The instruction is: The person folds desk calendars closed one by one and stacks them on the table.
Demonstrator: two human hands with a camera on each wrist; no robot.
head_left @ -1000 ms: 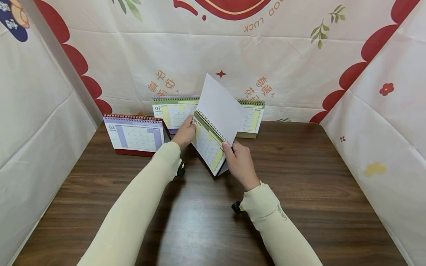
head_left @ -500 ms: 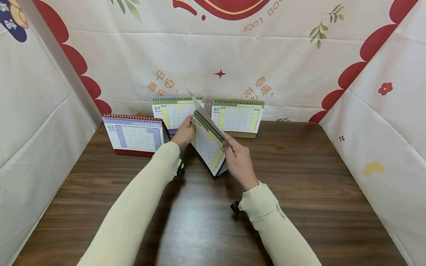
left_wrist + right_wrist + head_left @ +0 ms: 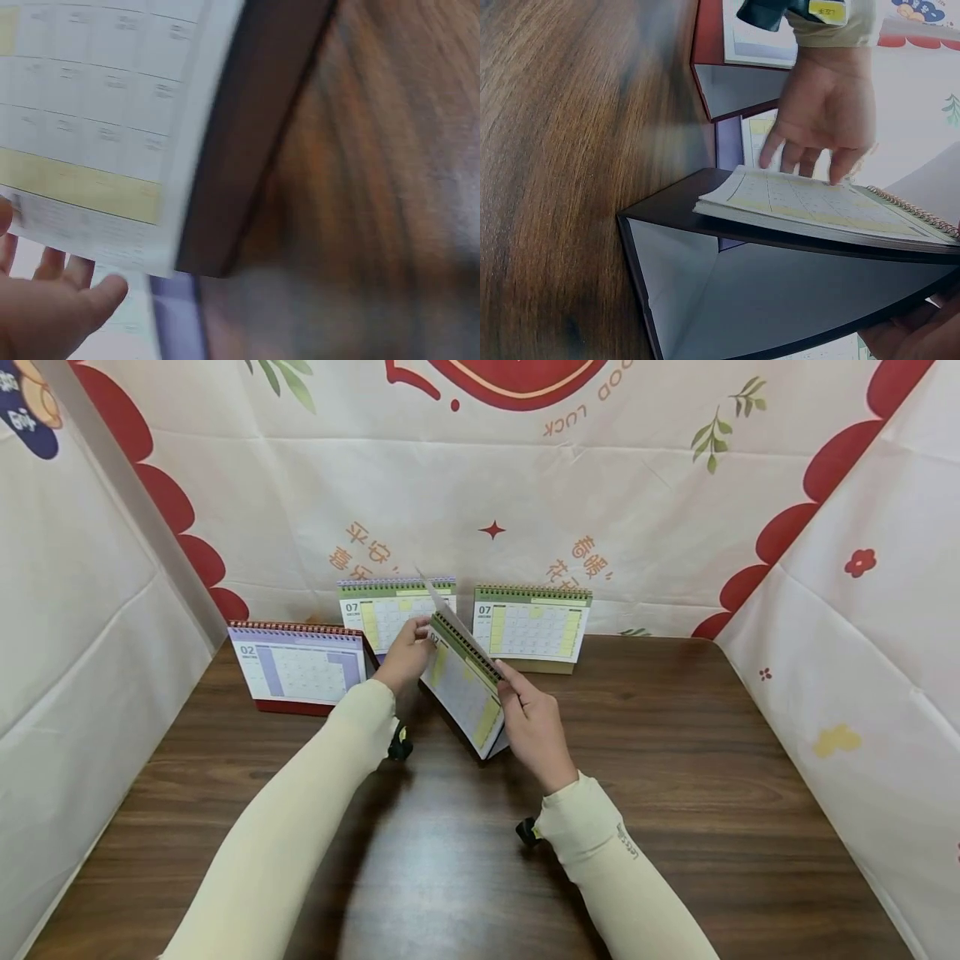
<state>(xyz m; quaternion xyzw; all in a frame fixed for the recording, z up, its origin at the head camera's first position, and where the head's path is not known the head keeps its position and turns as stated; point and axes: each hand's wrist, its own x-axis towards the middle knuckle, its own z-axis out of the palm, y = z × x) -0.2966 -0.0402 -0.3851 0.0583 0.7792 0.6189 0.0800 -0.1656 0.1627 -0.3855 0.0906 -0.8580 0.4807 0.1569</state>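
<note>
A spiral-bound desk calendar [image 3: 463,689] stands aslant in mid-table, a green-and-yellow 07 page facing me. One white leaf [image 3: 441,597] sticks up behind its spiral, nearly edge-on. My right hand [image 3: 536,722] grips the upper right corner, thumb in front. At the opposite edge is my left hand [image 3: 405,658]; in the left wrist view its fingers [image 3: 79,274] are loosely spread by the page edge. The right wrist view shows the calendar's dark stand [image 3: 679,199] from its end, with the left hand [image 3: 829,112] reaching its page stack. Part of the right hand [image 3: 915,330] shows there.
To the left stands a red-based calendar [image 3: 307,668] with a purple 02 page. Behind are a purple-based calendar [image 3: 382,610] and a tan-based one [image 3: 532,622], both showing 07. The wooden table [image 3: 660,777] is bounded by printed cloth [image 3: 637,510] behind and at the sides.
The white leaf has swung from broadly visible to almost edge-on, leaning left, uncovering the tan-based calendar. The left hand has loosened from the edge and shifted slightly left. The right hand keeps its hold.
</note>
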